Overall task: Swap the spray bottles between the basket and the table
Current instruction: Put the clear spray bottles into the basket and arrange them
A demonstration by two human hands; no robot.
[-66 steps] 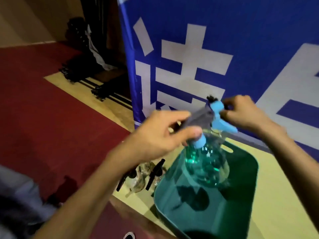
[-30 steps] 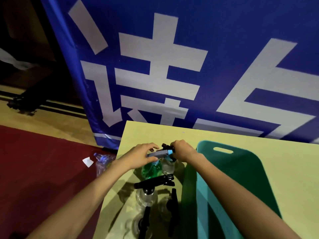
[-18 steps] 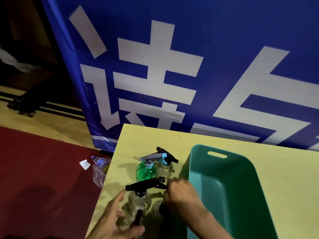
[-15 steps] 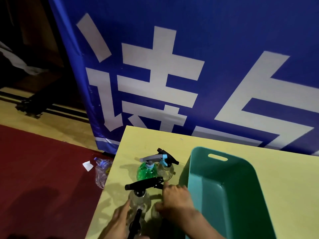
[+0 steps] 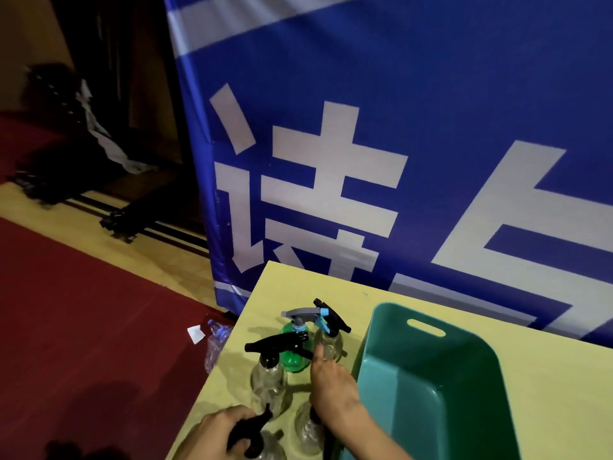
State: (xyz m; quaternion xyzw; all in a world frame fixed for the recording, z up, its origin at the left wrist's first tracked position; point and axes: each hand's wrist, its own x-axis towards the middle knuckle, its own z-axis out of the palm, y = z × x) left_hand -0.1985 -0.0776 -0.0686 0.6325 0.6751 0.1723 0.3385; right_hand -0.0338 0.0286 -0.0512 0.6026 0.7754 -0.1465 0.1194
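Observation:
A green spray bottle [image 5: 293,358] with a grey and blue head stands on the yellow table [image 5: 547,393], left of the teal basket [image 5: 378,386]. The basket's visible inside holds nothing. Behind the green bottle stands a clear bottle [image 5: 329,341] with a black head, and in front of it another clear bottle [image 5: 268,380]. My left hand [image 5: 215,433] grips the black head of a near clear bottle [image 5: 270,448]. My right hand [image 5: 333,388] covers the head of a second near clear bottle [image 5: 306,429], with the index finger stretched out.
A blue banner [image 5: 398,127] with large white characters stands right behind the table. A crushed plastic bottle [image 5: 215,343] and a paper scrap [image 5: 195,334] lie on the red floor by the table's left edge. Dark equipment [image 5: 66,161] sits far left.
Both hands set the green bottle down on the table beside the basket, then dropped to the near clear bottles. My left hand has closed around a black sprayer head.

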